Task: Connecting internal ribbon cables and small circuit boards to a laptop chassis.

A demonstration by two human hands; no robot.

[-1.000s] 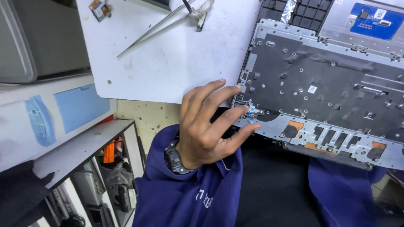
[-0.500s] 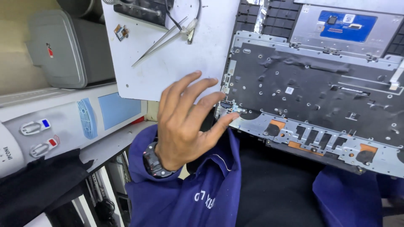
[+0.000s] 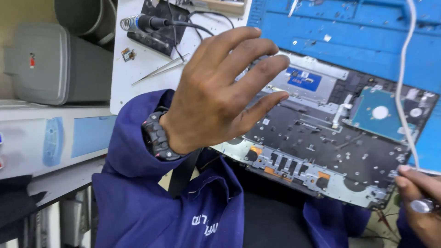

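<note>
While the opened laptop base [image 3: 330, 142] is lying along the near edge of the bench, everything below is being placed against it

Left hand: the left hand [image 3: 220, 92] is hovering above the near-left corner of the laptop base, back toward the camera, fingers spread apart and gripping nothing; a dark wristwatch [image 3: 156, 135] is sitting on the wrist above a blue sleeve

Right hand: the right hand [image 3: 420, 202] is showing only in part at the near-right corner of the laptop base, fingertips resting against that corner, a ring on one finger; whether the fingers are pinching anything, I cannot tell

Laptop base: it is lying inside-up, with a dark inner plate, a silver frame along the near edge and a blue-labelled metal plate toward its far side

Drive: a flat teal drive [image 3: 379, 115] is sitting in the right part of the laptop base

Cable: a white cable [image 3: 404, 73] is hanging down across the right end of the laptop base

Mat: a blue work mat [image 3: 349, 32] is lying beyond and under the far side of the laptop base

Tweezers: metal tweezers [image 3: 158, 71] are lying on a white board [image 3: 128, 87] to the left of the laptop base, beyond the left hand

Probe: a tool with a coiled metal end [image 3: 142, 23] is lying on a dark pad, far-left of the laptop base

Grey case: a grey box [image 3: 46, 64] is standing well to the left of the laptop base
</note>
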